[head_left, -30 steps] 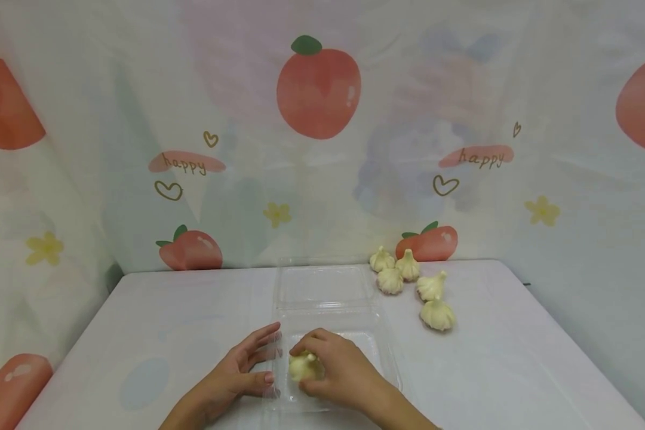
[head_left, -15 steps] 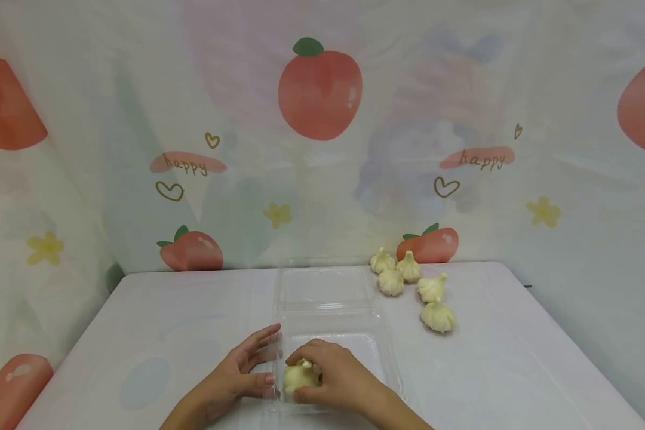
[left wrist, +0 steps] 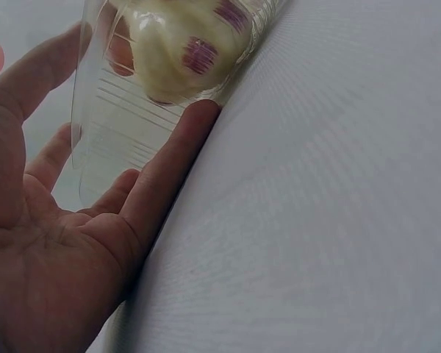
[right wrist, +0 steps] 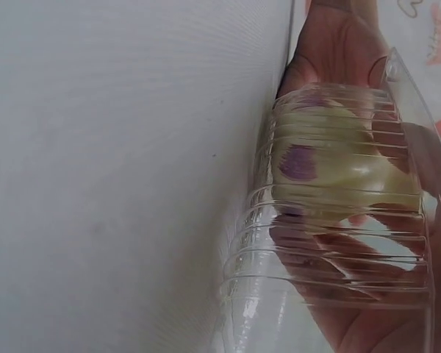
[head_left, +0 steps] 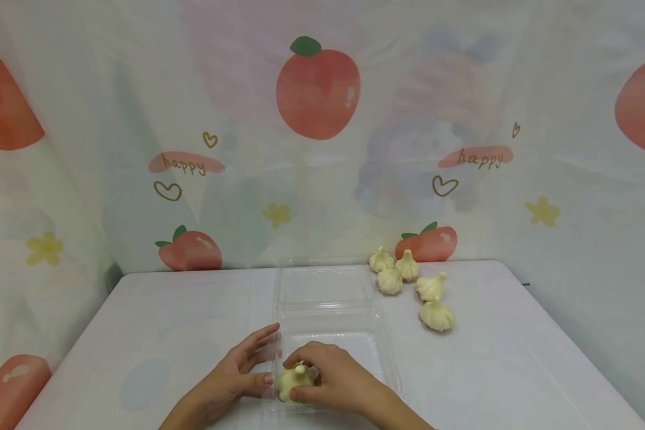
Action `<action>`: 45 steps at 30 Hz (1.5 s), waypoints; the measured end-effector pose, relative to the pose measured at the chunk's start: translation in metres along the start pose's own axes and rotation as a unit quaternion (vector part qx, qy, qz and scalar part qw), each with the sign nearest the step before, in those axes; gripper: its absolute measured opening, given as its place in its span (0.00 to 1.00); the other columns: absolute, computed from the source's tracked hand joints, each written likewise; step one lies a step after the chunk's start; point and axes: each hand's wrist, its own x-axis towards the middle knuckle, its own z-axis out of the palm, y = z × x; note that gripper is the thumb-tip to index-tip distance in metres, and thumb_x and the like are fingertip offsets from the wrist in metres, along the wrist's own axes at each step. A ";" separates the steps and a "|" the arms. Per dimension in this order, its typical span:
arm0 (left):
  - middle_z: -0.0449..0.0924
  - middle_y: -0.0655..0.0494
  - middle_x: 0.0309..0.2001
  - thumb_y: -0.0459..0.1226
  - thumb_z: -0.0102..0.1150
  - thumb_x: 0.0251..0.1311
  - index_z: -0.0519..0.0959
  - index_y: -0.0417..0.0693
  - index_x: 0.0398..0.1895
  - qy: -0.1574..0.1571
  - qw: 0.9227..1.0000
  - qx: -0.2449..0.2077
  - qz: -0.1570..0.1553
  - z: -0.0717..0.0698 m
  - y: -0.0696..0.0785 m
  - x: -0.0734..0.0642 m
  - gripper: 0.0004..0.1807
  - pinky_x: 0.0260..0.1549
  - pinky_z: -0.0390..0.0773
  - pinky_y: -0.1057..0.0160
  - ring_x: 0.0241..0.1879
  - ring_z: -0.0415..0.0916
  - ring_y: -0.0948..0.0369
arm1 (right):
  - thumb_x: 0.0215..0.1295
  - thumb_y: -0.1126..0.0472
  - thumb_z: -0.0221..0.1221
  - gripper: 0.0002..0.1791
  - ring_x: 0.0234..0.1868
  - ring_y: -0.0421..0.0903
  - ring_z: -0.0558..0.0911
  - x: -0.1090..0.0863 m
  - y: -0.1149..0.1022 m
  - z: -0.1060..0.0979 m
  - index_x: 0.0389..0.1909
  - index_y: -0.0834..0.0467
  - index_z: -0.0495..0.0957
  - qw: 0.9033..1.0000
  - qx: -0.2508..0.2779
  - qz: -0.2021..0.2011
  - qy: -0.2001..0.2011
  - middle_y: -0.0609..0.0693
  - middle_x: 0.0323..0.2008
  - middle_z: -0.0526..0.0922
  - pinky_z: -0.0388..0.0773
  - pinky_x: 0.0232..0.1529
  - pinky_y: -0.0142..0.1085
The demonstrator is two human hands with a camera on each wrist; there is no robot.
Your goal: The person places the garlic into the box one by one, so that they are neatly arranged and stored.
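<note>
A pale garlic bulb [head_left: 294,382] with purple patches is in the near left corner of a clear plastic clamshell container [head_left: 362,345]. My right hand [head_left: 337,377] grips the bulb from the right, thumb in front and fingers over the back. My left hand [head_left: 235,375] is at the container's left wall, its fingers extended and spread. In the left wrist view, the left hand's fingertips [left wrist: 200,114] touch the plastic close to the table. Through the ribbed wall, the right wrist view shows the garlic bulb [right wrist: 331,165] close against the plastic.
Several more garlic bulbs [head_left: 389,282] sit in a loose group at the back right of the white table [head_left: 494,370]. The container's lid [head_left: 325,285] lies folded open toward the back edge. A printed cloth wall [head_left: 312,179] rises behind the table.
My right hand has moved the garlic bulb toward the near left corner of the container and still grips it. The left hand has stayed in place.
</note>
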 end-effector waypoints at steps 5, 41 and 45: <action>0.41 0.43 0.79 0.37 0.63 0.66 0.51 0.59 0.80 0.001 1.000 0.000 0.000 0.001 0.001 0.000 0.44 0.51 0.79 0.49 0.74 0.52 0.46 | 0.62 0.47 0.67 0.18 0.45 0.31 0.76 0.000 -0.001 -0.001 0.51 0.48 0.80 1.000 -0.003 -0.003 -0.004 0.40 0.49 0.83 0.76 0.38 0.26; 0.42 0.43 0.79 0.34 0.64 0.64 0.52 0.59 0.80 0.011 1.000 -0.001 -0.003 0.002 0.001 0.000 0.45 0.50 0.79 0.50 0.73 0.53 0.46 | 0.62 0.44 0.67 0.24 0.55 0.42 0.79 -0.022 -0.014 -0.065 0.58 0.41 0.77 0.993 -0.032 0.042 0.105 0.33 0.57 0.78 0.81 0.47 0.36; 0.42 0.43 0.79 0.34 0.64 0.63 0.52 0.59 0.80 0.011 1.000 0.001 -0.004 0.002 0.000 0.000 0.45 0.49 0.80 0.51 0.73 0.53 0.47 | 0.63 0.43 0.66 0.24 0.55 0.42 0.79 -0.027 -0.012 -0.078 0.59 0.42 0.76 0.990 -0.035 0.048 0.126 0.36 0.56 0.80 0.81 0.47 0.37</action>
